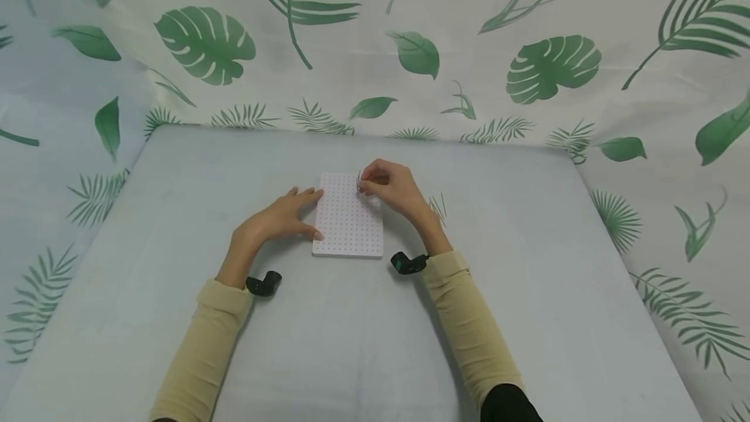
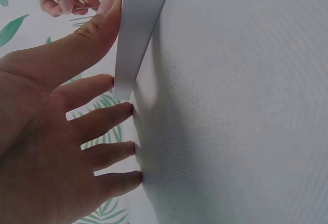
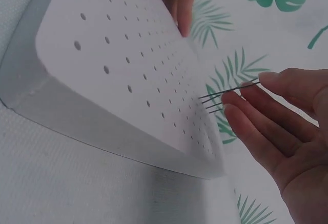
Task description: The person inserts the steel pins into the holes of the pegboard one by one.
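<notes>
A white pegboard (image 1: 350, 226) with rows of small holes lies flat on the table. My right hand (image 1: 395, 189) is over the board's far right part, and its thumb and fingertips pinch a thin dark metal pin (image 3: 238, 87). Beside that pin, several similar thin pins (image 3: 215, 105) stand up from the board's far end. My left hand (image 1: 277, 219) rests at the board's left side, its fingers spread and fairly straight. The left thumb (image 2: 108, 6) touches the board's edge, and the other fingertips reach its side and the tabletop. Whether the pinched pin's tip sits in a hole, I cannot tell.
Several loose thin pins (image 1: 438, 209) lie on the table to the right of the board, partly behind the right wrist. The white table (image 1: 328, 337) meets a leaf-patterned cloth backdrop (image 1: 351, 38) at its far edge. A black camera (image 1: 408, 263) sits at the right wrist.
</notes>
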Available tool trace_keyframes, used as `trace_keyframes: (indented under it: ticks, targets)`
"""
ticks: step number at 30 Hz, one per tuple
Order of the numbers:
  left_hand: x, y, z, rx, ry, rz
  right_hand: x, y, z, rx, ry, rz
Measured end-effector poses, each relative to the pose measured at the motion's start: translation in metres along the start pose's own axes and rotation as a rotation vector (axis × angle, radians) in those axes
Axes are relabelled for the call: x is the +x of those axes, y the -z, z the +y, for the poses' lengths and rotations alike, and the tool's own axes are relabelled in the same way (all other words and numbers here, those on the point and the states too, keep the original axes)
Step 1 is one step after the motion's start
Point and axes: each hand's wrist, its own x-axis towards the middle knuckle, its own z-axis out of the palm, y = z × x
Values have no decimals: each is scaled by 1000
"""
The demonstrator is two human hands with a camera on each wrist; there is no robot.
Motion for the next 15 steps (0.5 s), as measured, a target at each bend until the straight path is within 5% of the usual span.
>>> trace_keyframes:
  ticks: [15]
  targets:
    - [0, 0, 0, 2, 15, -3, -1, -7, 1, -100, -32, -7]
